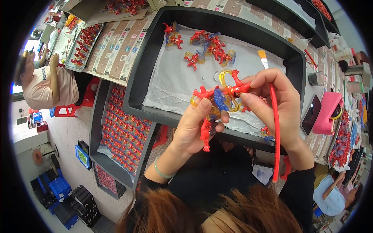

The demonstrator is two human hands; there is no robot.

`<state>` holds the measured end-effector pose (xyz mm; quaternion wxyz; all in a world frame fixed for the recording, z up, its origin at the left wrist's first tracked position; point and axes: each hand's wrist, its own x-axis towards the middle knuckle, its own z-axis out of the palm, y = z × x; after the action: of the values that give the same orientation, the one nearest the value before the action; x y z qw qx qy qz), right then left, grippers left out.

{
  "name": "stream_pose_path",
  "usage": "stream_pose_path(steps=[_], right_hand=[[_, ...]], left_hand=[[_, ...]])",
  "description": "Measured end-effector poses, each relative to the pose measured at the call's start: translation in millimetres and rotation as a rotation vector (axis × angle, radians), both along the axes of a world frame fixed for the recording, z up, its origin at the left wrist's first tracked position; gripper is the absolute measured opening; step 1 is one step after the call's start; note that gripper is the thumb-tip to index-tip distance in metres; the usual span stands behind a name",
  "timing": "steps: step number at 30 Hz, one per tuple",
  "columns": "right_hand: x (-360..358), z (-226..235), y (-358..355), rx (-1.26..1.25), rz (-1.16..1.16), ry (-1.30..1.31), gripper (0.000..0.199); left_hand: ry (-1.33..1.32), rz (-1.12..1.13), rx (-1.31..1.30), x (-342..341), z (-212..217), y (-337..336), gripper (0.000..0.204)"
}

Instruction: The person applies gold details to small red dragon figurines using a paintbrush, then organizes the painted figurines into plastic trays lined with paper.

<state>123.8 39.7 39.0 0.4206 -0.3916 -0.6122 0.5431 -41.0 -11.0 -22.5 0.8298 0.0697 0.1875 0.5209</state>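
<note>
Above the near part of a black tray (136, 77) lined with white paper, both my hands hold small red plastic figures with clear yellow and blue pieces. My left hand (190, 128) is closed round a red figure (204, 92) with a blue piece (221, 100); another red figure hangs below its fingers. My right hand (278, 97) pinches a red figure (240, 88) joined to a looped yellow piece (225, 77). A red-handled paintbrush (276, 128) also rests in that hand, bristles up. The figures meet between my hands; whether they are linked is unclear.
More figures (213, 46) lie in the tray's far half. Lower left, another tray (124, 132) holds rows of them. On the right are a phone (311, 112), a pink holder (329, 112) and a small cup (316, 78). People sit at both sides.
</note>
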Motion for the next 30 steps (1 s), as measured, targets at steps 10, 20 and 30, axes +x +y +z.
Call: stream_pose_path(steps=[10,20,30], right_hand=[[1,-2,0,0.384,-0.108,-0.145,0.022],[24,13,-4,0.581,0.245,-0.360,0.033],[3,19,9,0.010,0.347,-0.259,0.027]], left_hand=[[0.065,-0.023,-0.032,6,9,2,0.034],[0.409,0.175,0.110,12,16,-4,0.030],[0.539,0.342,0.116,15,33,-26,0.038]])
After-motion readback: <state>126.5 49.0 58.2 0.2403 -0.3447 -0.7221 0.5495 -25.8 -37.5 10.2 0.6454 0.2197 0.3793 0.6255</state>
